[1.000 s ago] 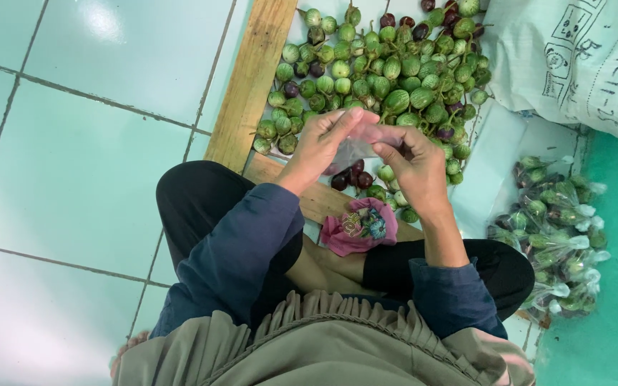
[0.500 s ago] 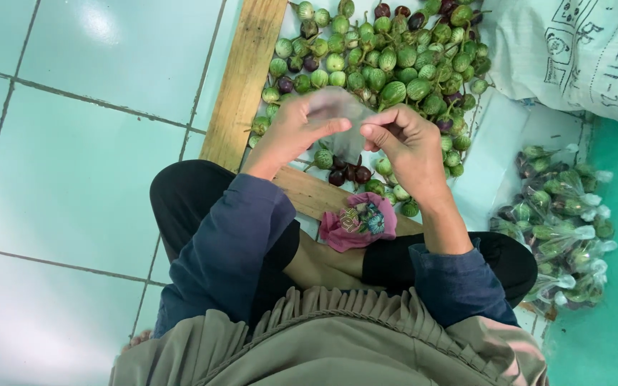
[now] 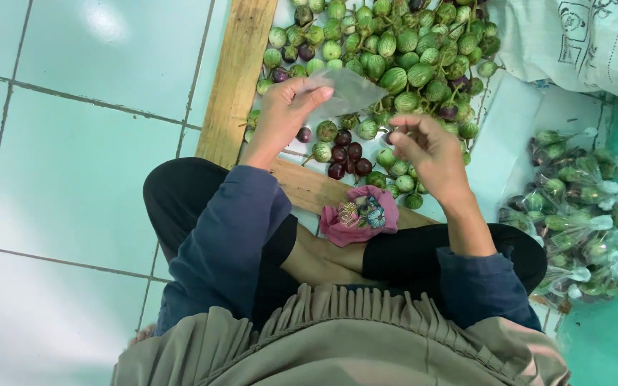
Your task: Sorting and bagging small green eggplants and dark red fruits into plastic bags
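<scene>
Pale green floor tiles [image 3: 73,179] with dark grout lines fill the left side, and a bare wooden plank [image 3: 236,78] runs up along the edge of the produce. A crumpled pink cloth [image 3: 359,216] with a flower print lies between the crossed legs in black trousers [image 3: 180,193], against a second wooden board [image 3: 309,189]. At upper right lies a white woven sack [image 3: 581,43] with dark print, and below it, on teal flooring, a pile of filled clear bags [image 3: 574,214] knotted at the top.
</scene>
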